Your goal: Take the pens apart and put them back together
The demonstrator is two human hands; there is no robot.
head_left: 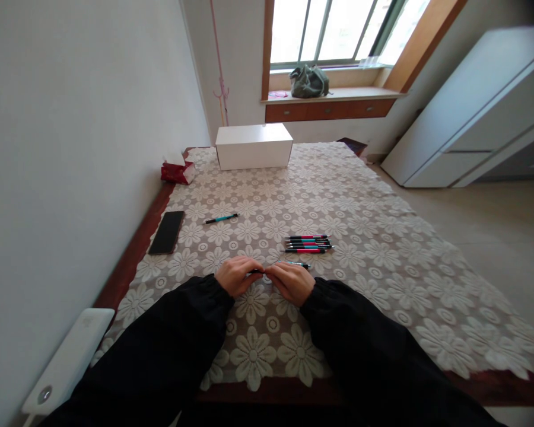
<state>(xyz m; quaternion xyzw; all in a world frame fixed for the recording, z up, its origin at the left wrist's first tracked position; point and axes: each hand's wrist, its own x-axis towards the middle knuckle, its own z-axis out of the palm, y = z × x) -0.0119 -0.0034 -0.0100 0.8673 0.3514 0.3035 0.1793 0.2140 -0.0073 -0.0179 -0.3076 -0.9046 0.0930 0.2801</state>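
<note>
My left hand [235, 275] and my right hand [292, 281] meet over the lace tablecloth [382, 237], fingers curled around one dark pen [256, 271] held between them. Only a short black stretch of it shows between the fingertips. A teal pen tip [300, 264] pokes out just beyond my right hand; whether it belongs to the held pen is unclear. A little farther off lie several pink and black pens [308, 244] in a neat row. A single teal pen [221, 219] rests apart to the left.
A black phone [167, 232] lies near the table's left edge. A white box [253, 146] and a red tissue pack [176, 171] stand at the far end. A white device [66, 362] sits by the wall at lower left. White cabinets [471, 112] stand to the right.
</note>
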